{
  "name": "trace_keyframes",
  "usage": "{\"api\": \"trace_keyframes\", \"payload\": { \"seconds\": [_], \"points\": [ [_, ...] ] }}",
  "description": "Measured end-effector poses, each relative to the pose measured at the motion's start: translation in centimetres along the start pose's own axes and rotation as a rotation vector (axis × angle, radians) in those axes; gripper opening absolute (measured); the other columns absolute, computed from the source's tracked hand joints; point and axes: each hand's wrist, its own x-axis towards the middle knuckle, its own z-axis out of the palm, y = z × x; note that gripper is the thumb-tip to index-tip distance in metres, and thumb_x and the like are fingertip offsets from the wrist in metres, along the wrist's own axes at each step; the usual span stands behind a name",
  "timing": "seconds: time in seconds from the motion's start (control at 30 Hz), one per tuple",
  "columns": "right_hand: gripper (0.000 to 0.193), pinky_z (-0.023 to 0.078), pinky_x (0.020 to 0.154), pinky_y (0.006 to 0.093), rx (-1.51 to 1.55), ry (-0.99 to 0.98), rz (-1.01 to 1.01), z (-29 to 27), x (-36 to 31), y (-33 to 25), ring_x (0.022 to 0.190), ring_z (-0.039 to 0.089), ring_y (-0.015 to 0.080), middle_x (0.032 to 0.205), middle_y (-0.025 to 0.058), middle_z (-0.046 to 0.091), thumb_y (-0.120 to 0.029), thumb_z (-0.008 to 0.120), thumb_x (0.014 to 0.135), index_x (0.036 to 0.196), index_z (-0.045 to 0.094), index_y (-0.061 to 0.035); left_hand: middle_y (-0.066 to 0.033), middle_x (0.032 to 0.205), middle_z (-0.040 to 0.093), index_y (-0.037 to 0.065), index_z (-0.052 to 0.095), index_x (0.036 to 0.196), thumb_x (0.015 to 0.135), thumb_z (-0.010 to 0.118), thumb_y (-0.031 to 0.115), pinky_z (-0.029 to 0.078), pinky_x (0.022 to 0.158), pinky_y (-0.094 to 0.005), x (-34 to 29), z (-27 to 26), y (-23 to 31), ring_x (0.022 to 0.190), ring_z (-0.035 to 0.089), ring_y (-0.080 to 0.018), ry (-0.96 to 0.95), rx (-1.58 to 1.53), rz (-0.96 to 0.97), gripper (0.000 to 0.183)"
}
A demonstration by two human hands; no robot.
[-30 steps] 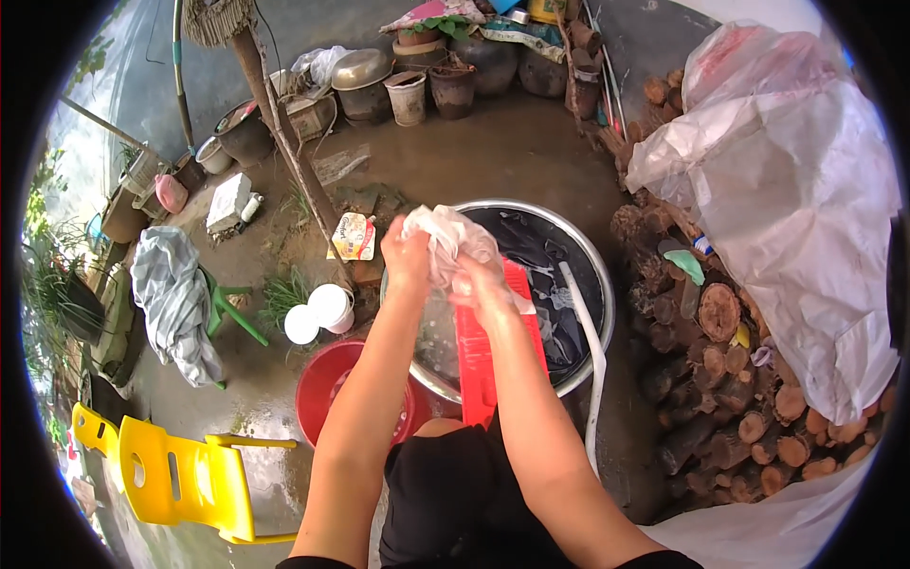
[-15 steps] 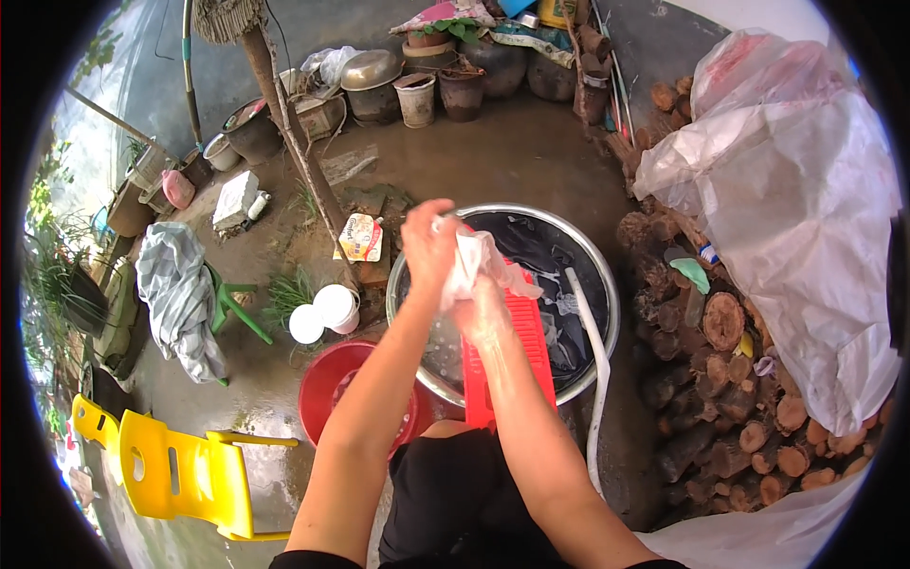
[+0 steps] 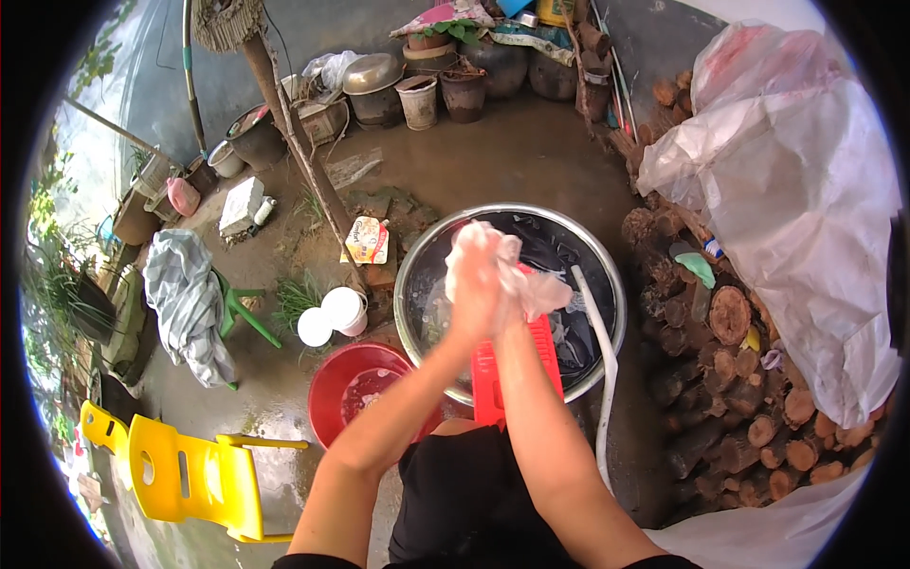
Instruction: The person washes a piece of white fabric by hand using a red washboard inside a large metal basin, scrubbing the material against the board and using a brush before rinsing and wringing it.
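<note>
A wet white cloth [image 3: 537, 290] is bunched between my two hands above a large metal basin [image 3: 405, 334]. My left hand [image 3: 477, 289] presses on it from the left, its fingers blurred by motion. Close against it, my right hand [image 3: 509, 305] grips the cloth from below, mostly covered by cloth and the other hand. Under them a red washboard [image 3: 490, 384] leans in the basin, its lower end at the near rim. Dark wet fabric [image 3: 559, 242] lies in the basin's water.
A white hose [image 3: 603, 379] hangs over the basin's right rim. To the left are a red basin [image 3: 327, 417] with suds, a white tub [image 3: 343, 310], a yellow chair [image 3: 194, 474] and a green stool [image 3: 248, 318] draped with striped cloth. Stacked logs [image 3: 730, 318] line the right.
My left hand has come down and to the right, from the cloth's upper left onto the bunched cloth beside my right hand. The cloth's loose end has swung right.
</note>
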Motion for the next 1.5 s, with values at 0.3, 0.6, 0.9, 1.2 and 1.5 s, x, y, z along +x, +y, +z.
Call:
{"api": "trace_keyframes", "payload": {
  "seconds": [0.3,0.6,0.9,1.2,1.5],
  "points": [
    [0.022,0.040,0.039,0.0254,-0.129,-0.096,0.038,5.0,-3.1,0.1,0.045,0.047,0.0156,0.059,0.0043,0.047,-0.026,0.052,0.089,0.086,0.053,-0.0044,-0.0143,0.123,0.049,0.001,0.043,0.128,0.090,0.050,0.036,0.040,0.093,-0.0314,3.0,-5.5,-1.8,0.107,0.051,-0.0227,0.071,-0.124,-0.443,0.052],
    [0.043,0.050,0.066,0.0276,-0.062,-0.139,0.353,0.0,0.2,0.0,0.088,0.060,0.0183,0.094,0.0077,0.059,-0.042,0.059,0.084,0.107,0.053,-0.0066,-0.0052,0.065,0.056,0.000,0.053,0.078,0.087,0.056,0.016,0.043,0.048,-0.0301,4.4,-5.4,0.3,0.054,0.051,-0.0136,0.359,-0.226,-0.541,0.019],
    [0.024,0.046,0.068,0.0322,0.025,0.204,0.236,-1.6,-1.1,-0.4,0.075,0.058,0.0208,0.082,0.0070,0.055,-0.018,0.057,0.084,0.104,0.051,-0.0046,-0.0144,0.058,0.050,0.007,0.056,0.063,0.079,0.059,0.019,0.044,0.060,-0.0429,-4.5,-0.9,3.7,0.066,0.054,-0.0313,-0.073,0.657,0.499,0.020],
    [0.021,0.039,0.038,0.0251,-0.067,0.261,-0.058,-2.0,1.3,1.2,0.054,0.053,0.0114,0.069,0.0000,0.055,-0.035,0.055,0.088,0.081,0.051,-0.0148,-0.0181,0.110,0.057,0.004,0.057,0.111,0.080,0.060,0.019,0.040,0.089,-0.0400,-0.5,-2.1,1.8,0.104,0.052,-0.0293,-0.091,0.135,-0.051,0.035],
    [0.024,0.049,0.070,0.0270,0.136,0.076,0.020,0.5,1.2,1.4,0.080,0.057,0.0145,0.086,0.0038,0.055,-0.008,0.066,0.079,0.098,0.051,-0.0080,-0.0107,0.103,0.063,0.003,0.054,0.116,0.088,0.052,0.040,0.046,0.085,-0.0336,4.1,-4.7,1.2,0.093,0.059,-0.0188,-0.013,-0.169,-0.648,0.047]
  ]
}}
